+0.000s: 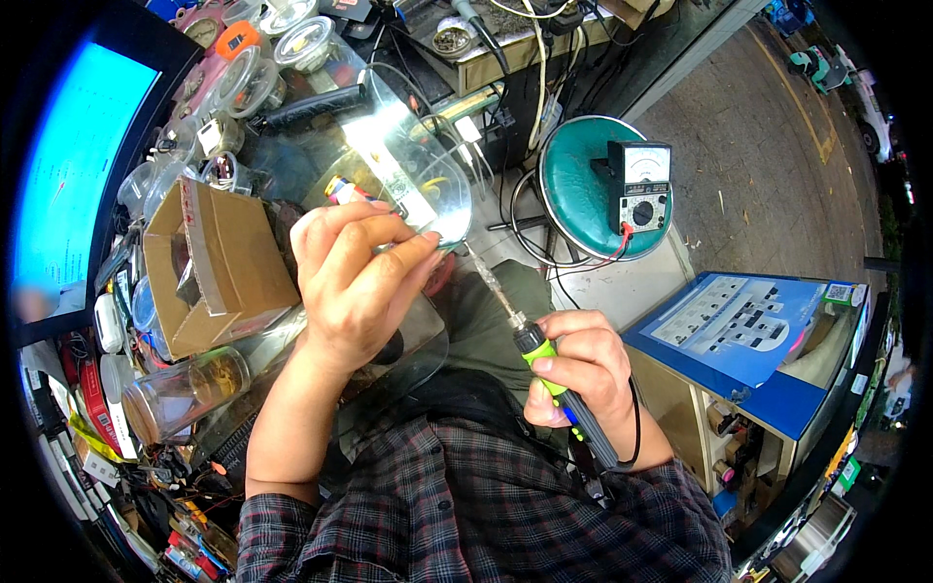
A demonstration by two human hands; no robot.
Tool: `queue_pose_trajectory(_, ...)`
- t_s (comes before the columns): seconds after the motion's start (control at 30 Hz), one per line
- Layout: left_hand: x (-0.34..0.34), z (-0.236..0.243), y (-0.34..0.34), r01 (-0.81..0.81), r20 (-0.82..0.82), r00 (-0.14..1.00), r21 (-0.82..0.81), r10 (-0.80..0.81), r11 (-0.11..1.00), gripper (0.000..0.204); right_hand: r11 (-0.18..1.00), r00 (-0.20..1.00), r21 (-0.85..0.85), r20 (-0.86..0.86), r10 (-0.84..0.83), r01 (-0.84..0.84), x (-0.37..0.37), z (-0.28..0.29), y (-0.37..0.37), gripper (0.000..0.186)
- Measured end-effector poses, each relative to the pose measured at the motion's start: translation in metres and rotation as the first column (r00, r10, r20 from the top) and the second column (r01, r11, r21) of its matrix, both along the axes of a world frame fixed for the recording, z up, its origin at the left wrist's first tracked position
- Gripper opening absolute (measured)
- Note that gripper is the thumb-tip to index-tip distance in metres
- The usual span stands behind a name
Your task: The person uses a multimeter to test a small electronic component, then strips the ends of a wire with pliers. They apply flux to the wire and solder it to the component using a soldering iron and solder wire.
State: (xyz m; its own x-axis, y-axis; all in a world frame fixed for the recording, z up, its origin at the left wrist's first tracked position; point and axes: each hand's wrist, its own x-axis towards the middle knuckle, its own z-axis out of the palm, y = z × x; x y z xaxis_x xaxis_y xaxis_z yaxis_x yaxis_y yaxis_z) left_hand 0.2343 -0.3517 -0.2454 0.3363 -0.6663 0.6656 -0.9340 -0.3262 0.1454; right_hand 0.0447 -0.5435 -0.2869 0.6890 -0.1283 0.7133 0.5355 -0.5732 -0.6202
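My right hand (588,377) grips the black and lime-green handle of a soldering iron (531,342), its cord looping down past my wrist. The iron's worn metal shaft points up and left, and its tip comes close to my left fingertips. My left hand (352,264) is closed in a pinch at the rounded edge of a clear tabletop (455,199). What lies between thumb and finger is too small to make out. A small cylinder with a colourful wrapper (342,189) lies just beyond that hand.
An open cardboard box (255,255) stands left of my left forearm, with a clear jar (185,394) nearer me. Lidded tubs (248,83) crowd the far left beside a lit monitor (83,175). An analog multimeter (641,189) rests on a green stool (573,175); a blue-edged cabinet (671,340) stands right.
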Motion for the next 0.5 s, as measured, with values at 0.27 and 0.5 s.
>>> queue_pose_trajectory(0.27, 0.0013, -0.0026, 0.0011, -0.007, 0.011, 1.000, -0.008, 0.007, 1.000, 0.030, 1.000, 1.000, 0.000, 0.000, 0.005, -0.005, 0.0003, 0.0006, -0.0005, 0.048)
queue_pose_trajectory(0.5, 0.0013, -0.0025, 0.0008, -0.003, 0.004, 1.000, 0.000, 0.003, 1.000, 0.030, 1.000, 1.000, -0.002, -0.001, -0.001, 0.001, 0.0002, -0.0008, 0.0000, 0.048)
